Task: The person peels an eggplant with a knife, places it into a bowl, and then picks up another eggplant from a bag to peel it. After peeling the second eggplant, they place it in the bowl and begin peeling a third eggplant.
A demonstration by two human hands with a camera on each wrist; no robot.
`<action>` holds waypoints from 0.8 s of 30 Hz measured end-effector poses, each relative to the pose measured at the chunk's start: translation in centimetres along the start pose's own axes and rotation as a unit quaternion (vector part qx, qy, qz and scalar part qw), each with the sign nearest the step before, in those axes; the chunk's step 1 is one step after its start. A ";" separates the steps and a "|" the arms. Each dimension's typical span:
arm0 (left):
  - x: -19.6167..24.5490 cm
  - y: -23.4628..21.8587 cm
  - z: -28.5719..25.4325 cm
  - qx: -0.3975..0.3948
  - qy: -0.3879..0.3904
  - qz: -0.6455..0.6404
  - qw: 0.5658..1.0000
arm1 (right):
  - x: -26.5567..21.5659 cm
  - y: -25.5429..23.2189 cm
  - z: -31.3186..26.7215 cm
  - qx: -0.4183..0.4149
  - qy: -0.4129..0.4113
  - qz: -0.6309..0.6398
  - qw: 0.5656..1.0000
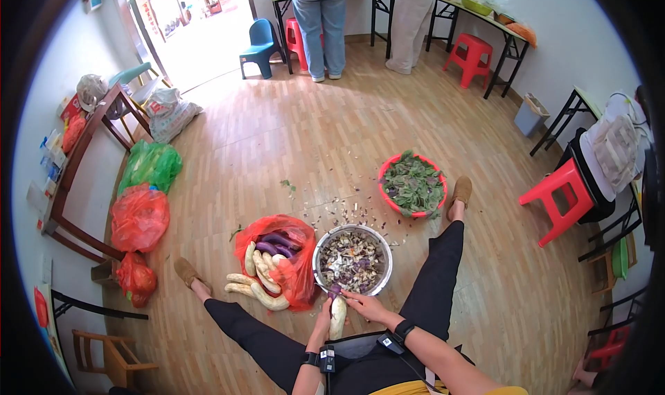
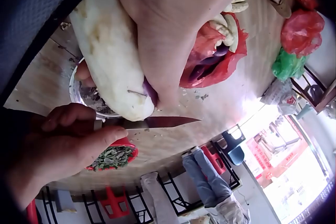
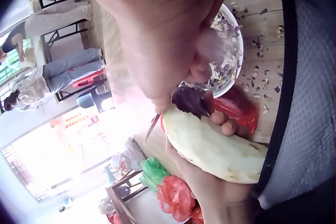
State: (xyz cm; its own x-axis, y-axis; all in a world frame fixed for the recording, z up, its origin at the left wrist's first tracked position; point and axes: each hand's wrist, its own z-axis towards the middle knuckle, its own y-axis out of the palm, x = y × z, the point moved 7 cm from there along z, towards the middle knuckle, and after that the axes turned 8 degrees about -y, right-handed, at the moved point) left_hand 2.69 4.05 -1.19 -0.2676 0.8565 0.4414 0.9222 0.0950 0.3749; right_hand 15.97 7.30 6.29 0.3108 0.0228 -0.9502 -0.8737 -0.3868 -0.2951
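Between the seated person's knees, at 6 o'clock in the head view, the left hand [image 1: 323, 321] is wrapped round an eggplant [image 1: 337, 317] that is nearly all bare and pale, its fingers curled firmly about the middle. Only a purple cap of skin shows at the far tip, so this one looks close to finished. The right hand [image 1: 365, 305] grips a knife [image 2: 157, 122] by the handle, thumb along the top, with the blade lying across the eggplant's tip.

Just beyond, toward 12 o'clock, a metal bowl [image 1: 352, 260] holds a deep heap of peelings. At 10 o'clock from it, a red bag [image 1: 296, 274] holds several peeled eggplants [image 1: 258, 278] and spills more onto the floor; a few purple ones [image 1: 276, 243] still keep their skin, so I judge most of the work done. Farther off, at 1 o'clock, sits a red basin of greens [image 1: 413, 185].
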 end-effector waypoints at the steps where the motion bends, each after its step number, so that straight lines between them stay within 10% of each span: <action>1: 0.1 0.1 -0.2 -0.002 0.003 -0.004 1.000 | 0.1 -0.1 0.0 0.012 -0.004 -0.010 1.000; 12: 0.6 0.6 -1.0 0.003 0.016 0.015 1.000 | 4.7 0.4 0.5 0.023 0.074 0.015 0.997; 18: 0.5 0.6 -0.8 -0.021 0.012 -0.001 1.000 | 0.7 0.1 0.3 0.048 -0.061 0.011 0.997; 24: 0.7 1.0 -1.3 -0.007 0.004 -0.002 1.000 | 0.3 -0.1 0.0 -0.025 0.047 0.004 0.999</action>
State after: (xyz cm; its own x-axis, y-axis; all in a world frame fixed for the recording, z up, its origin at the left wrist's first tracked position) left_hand 3.11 4.10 0.58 -0.2734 0.8521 0.4462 0.9170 0.0908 0.3884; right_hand 16.17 7.31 6.02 0.3389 -0.0667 -0.9384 -0.8577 -0.4318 -0.2791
